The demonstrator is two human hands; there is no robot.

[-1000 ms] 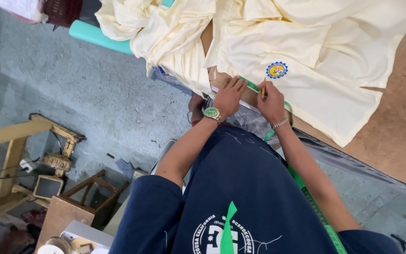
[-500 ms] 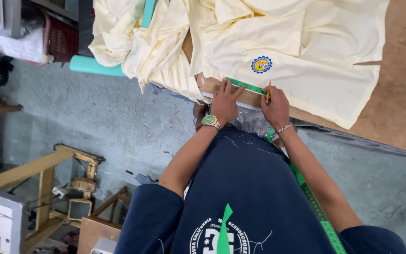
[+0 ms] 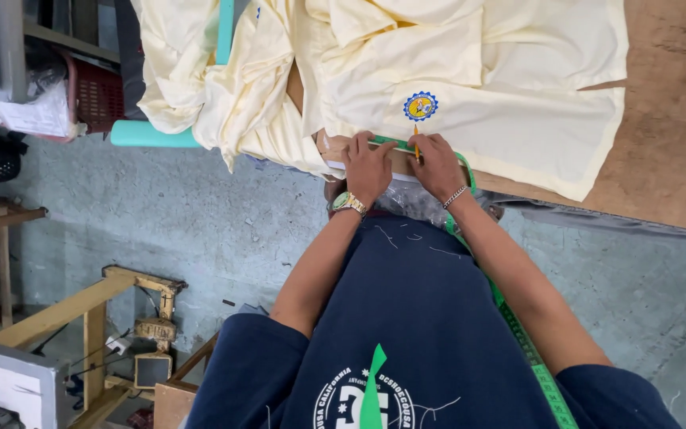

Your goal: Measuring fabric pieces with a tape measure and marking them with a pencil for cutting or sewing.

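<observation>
Pale yellow fabric is lying spread on the brown table, a round blue-and-yellow badge showing just above the hands. The left hand is pressing flat, fingers spread, on a green measuring tape along the cloth's near edge. The right hand is pinching a thin pencil — tip pointing toward the badge — fingers curled around it.
</observation>
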